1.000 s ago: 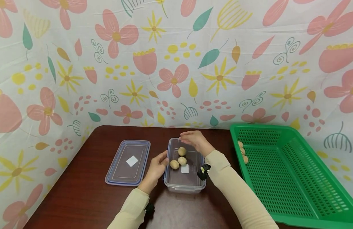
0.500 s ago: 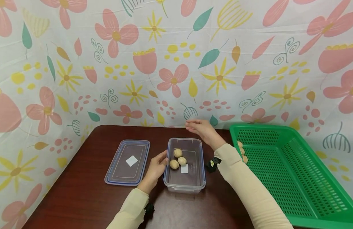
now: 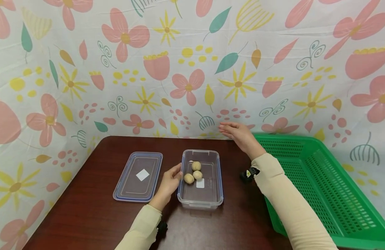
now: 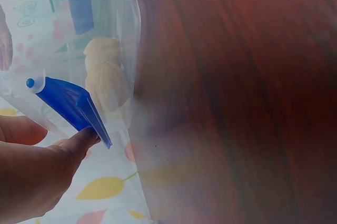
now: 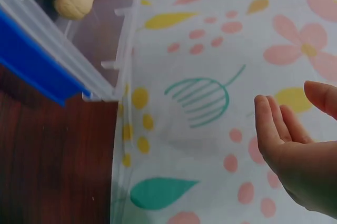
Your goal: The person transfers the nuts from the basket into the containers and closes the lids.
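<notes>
A clear plastic food container [image 3: 208, 194] with blue side clasps holds three walnuts [image 3: 196, 166], grouped toward its left side. My left hand [image 3: 170, 182] rests against the container's left side, fingers extended. In the left wrist view, its thumb touches the hanging blue clasp [image 4: 68, 100]. My right hand [image 3: 240, 135] is raised beyond the container's far right corner, apart from it. Its fingers are nearly straight and bent only slightly, with nothing in them, as the right wrist view shows.
A clear lid [image 3: 137, 177] with a blue seal and white label lies left of the container on the dark wooden table [image 3: 86, 201]. A large green plastic basket [image 3: 323, 187] stands at the right, partly behind my right forearm. Floral cloth [image 3: 189, 52] hangs behind the table.
My right hand has moved from above the container up and right toward the basket. The farthest walnut has rolled slightly and settled by the other two. My left hand stays in place.
</notes>
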Demonstrator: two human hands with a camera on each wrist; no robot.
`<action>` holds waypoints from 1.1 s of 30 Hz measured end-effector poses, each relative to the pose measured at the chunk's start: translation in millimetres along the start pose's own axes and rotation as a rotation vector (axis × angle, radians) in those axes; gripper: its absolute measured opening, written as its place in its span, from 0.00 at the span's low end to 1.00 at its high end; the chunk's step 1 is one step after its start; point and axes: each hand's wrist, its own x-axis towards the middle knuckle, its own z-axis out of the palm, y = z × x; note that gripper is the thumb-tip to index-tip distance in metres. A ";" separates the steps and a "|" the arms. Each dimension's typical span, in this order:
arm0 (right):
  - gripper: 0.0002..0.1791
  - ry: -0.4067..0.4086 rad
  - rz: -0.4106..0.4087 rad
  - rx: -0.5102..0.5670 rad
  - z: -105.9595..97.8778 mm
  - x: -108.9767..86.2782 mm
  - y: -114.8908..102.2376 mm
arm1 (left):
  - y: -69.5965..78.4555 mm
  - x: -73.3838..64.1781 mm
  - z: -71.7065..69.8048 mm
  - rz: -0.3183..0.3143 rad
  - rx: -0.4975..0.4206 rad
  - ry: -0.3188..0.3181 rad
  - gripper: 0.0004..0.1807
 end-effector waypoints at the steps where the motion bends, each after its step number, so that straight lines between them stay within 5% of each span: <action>1: 0.28 0.003 -0.005 -0.007 -3.4 -1.0 -0.8 | 0.7 -0.1 -0.3 -0.001 0.005 0.002 0.23; 10: 0.32 0.067 -0.028 -0.018 -35.0 -11.0 0.8 | 3.0 -2.1 -0.8 -0.027 0.020 -0.010 0.23; 22: 0.33 0.115 -0.064 0.158 -87.3 -33.8 19.1 | -0.9 -1.0 0.8 -0.004 0.011 -0.007 0.23; 33: 0.39 0.189 0.080 0.169 -127.4 -44.5 45.2 | 0.6 -2.0 1.1 -0.002 0.008 -0.003 0.23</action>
